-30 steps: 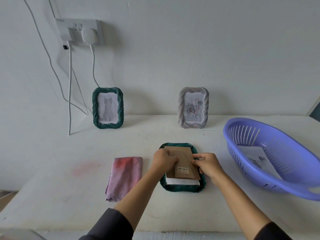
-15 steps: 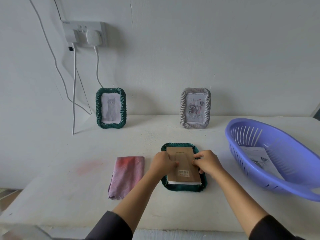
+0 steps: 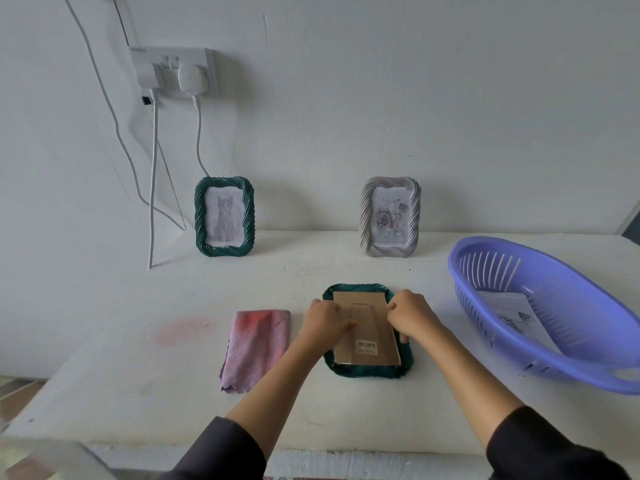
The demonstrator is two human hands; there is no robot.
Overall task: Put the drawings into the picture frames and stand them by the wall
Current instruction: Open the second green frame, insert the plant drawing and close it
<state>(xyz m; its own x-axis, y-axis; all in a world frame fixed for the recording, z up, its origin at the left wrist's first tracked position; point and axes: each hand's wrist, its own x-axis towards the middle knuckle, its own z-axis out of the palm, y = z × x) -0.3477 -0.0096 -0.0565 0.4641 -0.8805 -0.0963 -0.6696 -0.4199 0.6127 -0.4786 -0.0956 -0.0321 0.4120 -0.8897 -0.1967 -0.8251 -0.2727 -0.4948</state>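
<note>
While two frames already stand against the white wall (image 3: 346, 98), the dark green rope-edged frame with the cat drawing (image 3: 224, 217) to the left and the grey rope-edged frame with the rose drawing (image 3: 390, 217) further right, I am working on a third at the middle of the white table (image 3: 138, 341). Starting from the left, a folded pink cloth (image 3: 255, 348) lies just beside my left hand (image 3: 325, 323), whose curled fingers press on the left edge of the brown cardboard backing board (image 3: 365, 329). That board sits in the back of a dark green rope-edged frame lying face down (image 3: 369, 370), and my right hand (image 3: 410, 315) is curled over its right edge; I cannot tell whether either hand pinches a tab or only pushes. I judge the step to be seating and locking the backing. Next I would need to unfold the stand and set this frame upright by the wall. On the right, a purple slotted plastic basket (image 3: 485, 271) holds another paper drawing (image 3: 512, 311).
</note>
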